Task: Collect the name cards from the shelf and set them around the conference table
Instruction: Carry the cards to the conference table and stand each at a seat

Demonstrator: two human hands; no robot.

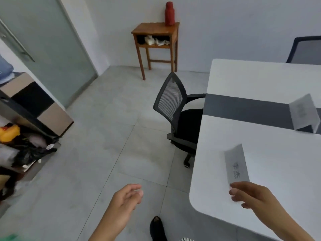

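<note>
The right hand (pixel 251 193) pinches one name card (pixel 236 164) by its near short end, thumb and forefinger pressed together on the paper, so the card's long axis runs straight away from the fingers (pixel 233 190) and a little to the left, over the near corner of the white surface (pixel 260 80). The card hangs above that corner; whether its far end touches the top I cannot tell, as the frame is blurred. The left hand (pixel 126 197) is loosely curled and holds nothing, out over the floor and well to the left of the card, so the right hand is the one placed to set it down. A second name card (pixel 303 112) already stands folded, beyond the fingers and to their right, on the grey stripe (pixel 243 106). The shelf (pixel 155 40) stands far ahead and left, against the wall, with pale things in its cubby.
</note>
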